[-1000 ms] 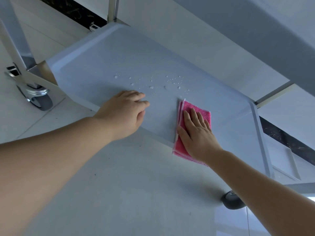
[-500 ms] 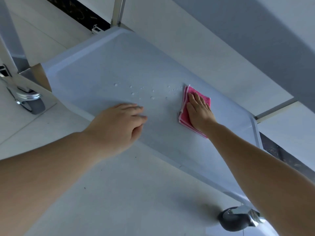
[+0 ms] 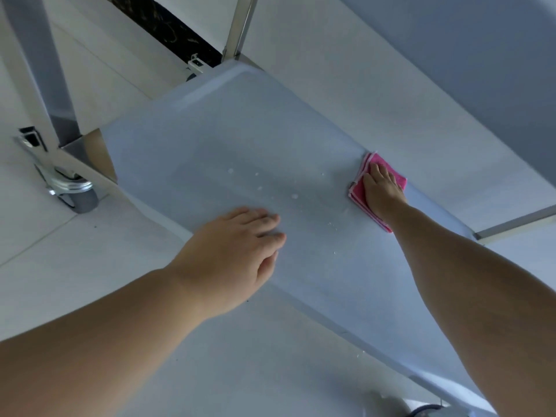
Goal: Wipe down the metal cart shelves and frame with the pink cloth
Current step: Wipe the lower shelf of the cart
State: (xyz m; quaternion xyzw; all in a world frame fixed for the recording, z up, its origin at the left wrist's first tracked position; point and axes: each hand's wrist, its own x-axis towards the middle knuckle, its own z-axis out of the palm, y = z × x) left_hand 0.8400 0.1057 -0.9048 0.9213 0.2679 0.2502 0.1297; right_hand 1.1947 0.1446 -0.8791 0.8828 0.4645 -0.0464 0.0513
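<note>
Left hand (image 3: 237, 254) lies palm down on the near edge of the lower shelf (image 3: 240, 139), fingers straight and close together, holding nothing. The left forearm enters from the lower left over the pale floor tiles (image 3: 270, 356).

Right forearm crosses the right part of the shelf and hides that stretch of its surface and near rim. Part of a dark caster (image 3: 427, 412) shows at the bottom edge, blurred.

Mid-shelf: scattered water droplets (image 3: 293, 196) sit between the two hands, nearer the left one.

Right hand (image 3: 382, 191) is flat on the folded pink cloth (image 3: 373, 161), fingers extended and pressed together, pressing it onto the shelf right at the far rim. Cloth edges stick out beyond the fingertips and along the thumb side; the rest is covered by the hand.

Left side: a grey frame post (image 3: 45, 70) comes down to the shelf corner, with a metal-forked caster wheel (image 3: 81, 200) under it on the floor.

Far corner: a second, shinier post (image 3: 240, 25) rises from the shelf. Behind it runs a dark patterned strip (image 3: 168, 28). The underside of an upper shelf (image 3: 481, 55) fills the top right, overhanging the far side.
</note>
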